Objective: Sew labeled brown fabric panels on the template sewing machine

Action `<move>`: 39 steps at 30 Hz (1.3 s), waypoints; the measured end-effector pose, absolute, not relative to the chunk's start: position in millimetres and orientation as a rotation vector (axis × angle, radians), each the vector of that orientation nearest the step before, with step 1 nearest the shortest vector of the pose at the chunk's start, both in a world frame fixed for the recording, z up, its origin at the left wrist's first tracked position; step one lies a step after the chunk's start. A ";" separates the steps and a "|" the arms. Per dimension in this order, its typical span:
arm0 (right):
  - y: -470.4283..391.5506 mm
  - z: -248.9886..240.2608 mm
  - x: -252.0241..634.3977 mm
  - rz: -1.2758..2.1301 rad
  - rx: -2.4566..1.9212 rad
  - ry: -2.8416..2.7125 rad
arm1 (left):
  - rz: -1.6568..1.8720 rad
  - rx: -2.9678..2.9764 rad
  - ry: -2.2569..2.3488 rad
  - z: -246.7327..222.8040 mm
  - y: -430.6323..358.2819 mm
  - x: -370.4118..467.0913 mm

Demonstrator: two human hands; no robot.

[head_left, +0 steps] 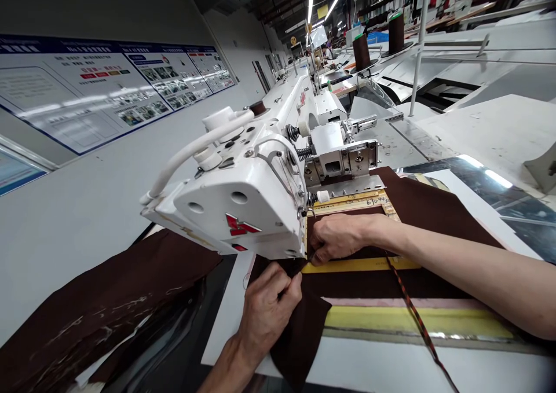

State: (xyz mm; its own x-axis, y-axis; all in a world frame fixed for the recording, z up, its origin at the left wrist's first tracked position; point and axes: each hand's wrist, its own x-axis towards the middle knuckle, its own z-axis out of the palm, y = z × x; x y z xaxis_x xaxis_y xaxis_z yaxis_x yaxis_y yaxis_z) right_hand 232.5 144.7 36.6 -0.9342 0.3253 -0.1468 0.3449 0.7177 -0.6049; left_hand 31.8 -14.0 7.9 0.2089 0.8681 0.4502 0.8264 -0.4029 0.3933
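My left hand [271, 300] is closed in a pinch on dark brown fabric [302, 335] just in front of the white sewing machine head [238, 213]. A flap of that fabric hangs down past my fingers. Close to the needle area, my right hand [336, 237] has its fingers curled down and pinched on the brown cloth, inside a yellow-edged template frame [356, 265]. Its fingertips are partly hidden. Handwritten marks show on the frame's far corner. A black and orange cord [414, 312] runs from under my right forearm towards the front edge.
A metal attachment [343, 158] stands behind the frame. More brown fabric [108, 289] is heaped at the left. A yellow strip [412, 320] crosses a white board [391, 361] at the front. Brown thread cones [361, 53] and a metal pole [420, 46] stand farther back.
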 end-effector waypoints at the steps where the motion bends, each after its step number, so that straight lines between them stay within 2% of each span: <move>1: 144.7 35.8 232.4 -1.042 0.560 2.886 | 0.978 2.391 1.666 7.0 -14.1 31.7; 14: 146.0 24.7 234.0 -1.152 0.521 2.950 | 1.172 2.331 1.705 16.2 -23.2 23.9; 21: 147.0 25.9 236.9 -1.122 0.712 2.931 | 1.022 2.174 1.762 29.9 -73.3 11.6; 24: 138.4 29.8 240.0 -1.009 0.788 2.944 | 0.945 2.194 1.651 37.5 -106.6 17.8; 29: 125.7 31.2 269.8 -0.684 1.028 2.914 | 0.815 2.468 1.212 33.5 -153.1 33.6; 31: 124.1 29.3 292.6 -0.537 1.156 2.864 | 0.864 2.439 1.360 27.0 -163.6 27.8; 34: 116.6 26.7 331.7 -0.349 1.301 2.764 | 0.918 2.221 1.836 17.9 -166.4 8.8; 39: 69.2 23.7 370.6 -0.006 1.529 2.747 | 0.659 2.164 2.154 13.3 -147.9 -5.9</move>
